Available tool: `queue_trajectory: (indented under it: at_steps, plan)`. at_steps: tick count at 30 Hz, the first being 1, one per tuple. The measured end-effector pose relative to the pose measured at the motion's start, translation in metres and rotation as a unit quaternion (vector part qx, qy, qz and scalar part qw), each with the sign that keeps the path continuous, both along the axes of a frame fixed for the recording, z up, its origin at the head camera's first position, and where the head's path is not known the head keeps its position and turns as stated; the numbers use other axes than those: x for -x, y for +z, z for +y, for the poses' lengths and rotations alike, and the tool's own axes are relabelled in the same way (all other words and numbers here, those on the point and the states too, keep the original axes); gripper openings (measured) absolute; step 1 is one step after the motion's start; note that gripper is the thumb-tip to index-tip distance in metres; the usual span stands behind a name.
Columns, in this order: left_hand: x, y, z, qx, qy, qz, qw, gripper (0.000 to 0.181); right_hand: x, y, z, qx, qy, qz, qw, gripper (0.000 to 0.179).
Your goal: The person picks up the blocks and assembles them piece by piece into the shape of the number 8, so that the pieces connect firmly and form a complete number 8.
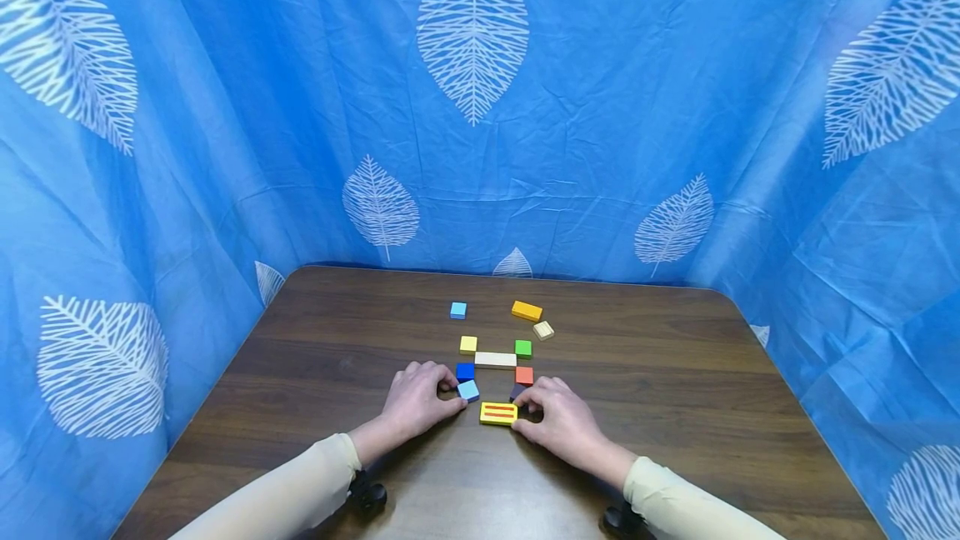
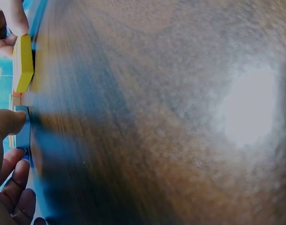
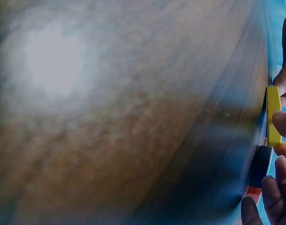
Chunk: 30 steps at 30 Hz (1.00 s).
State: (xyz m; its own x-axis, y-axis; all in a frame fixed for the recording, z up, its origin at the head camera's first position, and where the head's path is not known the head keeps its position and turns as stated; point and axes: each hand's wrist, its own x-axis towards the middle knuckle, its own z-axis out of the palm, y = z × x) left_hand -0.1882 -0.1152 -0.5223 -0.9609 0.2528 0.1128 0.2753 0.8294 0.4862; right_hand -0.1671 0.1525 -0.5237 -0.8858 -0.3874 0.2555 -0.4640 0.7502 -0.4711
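Note:
My left hand (image 1: 420, 398) pinches a light blue block (image 1: 468, 391) between thumb and fingers, the block turned slightly askew. In the left wrist view the thumb lies on one side of this light blue block (image 2: 23, 126), a finger at its other end. A yellow block with red stripes (image 1: 498, 413) is pinched at its right end by my right hand (image 1: 561, 422). The right wrist view shows the yellow block's edge (image 3: 274, 117) between thumb and finger. Close by, a dark block (image 3: 261, 166) is partly covered by the right hand in the head view.
Beyond the hands lie a dark blue block (image 1: 465, 372), a red block (image 1: 524, 375), a long cream block (image 1: 496, 360), a yellow block (image 1: 468, 344) and a green block (image 1: 522, 348). Farther back are a blue block (image 1: 458, 310), an orange block (image 1: 527, 311) and a beige piece (image 1: 543, 330).

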Motion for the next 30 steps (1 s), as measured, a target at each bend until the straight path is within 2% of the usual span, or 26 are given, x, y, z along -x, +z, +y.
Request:
queue_trajectory:
  at_steps: [18, 30]
  plan:
    - [0.0012, -0.0008, 0.0012, 0.0, 0.005, -0.006, 1.0, 0.028, 0.0046, -0.003, -0.0081, -0.011, 0.009, 0.048, 0.9987, 0.027]
    - [0.0012, -0.0017, 0.0, -0.001, 0.001, -0.001, 1.0, 0.027, 0.006, -0.0021, -0.0108, -0.02, 0.01, 0.037, 0.9991, 0.026]
